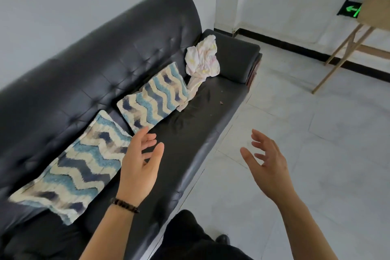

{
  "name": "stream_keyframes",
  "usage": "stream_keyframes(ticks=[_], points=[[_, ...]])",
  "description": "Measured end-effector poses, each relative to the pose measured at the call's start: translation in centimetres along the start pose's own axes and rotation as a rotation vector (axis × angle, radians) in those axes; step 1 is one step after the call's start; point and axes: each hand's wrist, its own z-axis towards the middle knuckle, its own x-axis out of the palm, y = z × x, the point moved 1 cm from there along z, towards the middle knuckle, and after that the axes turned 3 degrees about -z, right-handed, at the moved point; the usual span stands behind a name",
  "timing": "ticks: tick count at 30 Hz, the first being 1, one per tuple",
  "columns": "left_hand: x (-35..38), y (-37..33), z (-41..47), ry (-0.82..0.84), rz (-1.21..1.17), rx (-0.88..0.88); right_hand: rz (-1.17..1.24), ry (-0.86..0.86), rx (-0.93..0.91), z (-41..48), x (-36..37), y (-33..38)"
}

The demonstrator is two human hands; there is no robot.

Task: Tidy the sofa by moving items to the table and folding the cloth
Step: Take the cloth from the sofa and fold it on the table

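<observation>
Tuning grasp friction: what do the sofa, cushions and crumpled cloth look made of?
Sofa: black leather or faux leather, glossy highlights, tufted back.
Near cushion and far cushion: matte textile, fuzzy zigzag pile.
Cloth: thin soft fabric, maybe cotton; many fine creases.

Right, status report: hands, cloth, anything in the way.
Left hand and right hand open, holding nothing. Crumpled cloth unfolded at the far armrest of the sofa. Zigzag cushions on the seat: near cushion, far cushion beside the cloth.

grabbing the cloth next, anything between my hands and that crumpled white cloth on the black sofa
Nothing visible blocks it. Only bare seat of the black leather sofa lies between the left hand, the right hand and the crumpled white cloth; the farther blue zigzag cushion just borders its trailing end.
</observation>
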Motion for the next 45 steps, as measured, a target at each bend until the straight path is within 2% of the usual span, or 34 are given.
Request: stream_keyframes(ticks=[5, 11, 18, 24, 29, 35, 39, 45], points=[[6.5, -1.9, 4.6, 0.012, -0.032, -0.018, 0.022, -0.011, 0.01, 7.1, -3.6, -3.2], [16.5, -2.6, 15.4, 0.026, -0.074, -0.033, -0.027, 0.015, 0.028, 20.3, -5.7, -6.6], [26.4, -9.9, 31.5, 0.055, -0.1, 0.034, -0.207, -0.004, -0.079, 38.6, -12.1, -3.6], [30.3, -14.2, 41.7, 0.058, -0.068, 0.069, -0.156, -0.034, -0.083, 51.0, -13.3, -1.9], [33.8, -11.3, 49.2, -0.067, -0.081, -0.082, -0.166, 0.115, -0.113, 61.7, -10.1, -3.6], [37.7, -9.1, 57.7, -0.211, -0.072, -0.316, -0.188, 0.456, -0.169, 76.5, -4.5, -3.7], [39.6, -7.2, 63.2, -0.349, -0.079, -0.405, -0.248, 0.626, -0.266, 86.7, 1.6, -2.7], [44.9, 3.2, 69.5, -0.403, -0.042, -0.573, -0.416, 0.782, -0.501, 96.2, 14.0, -6.1]])
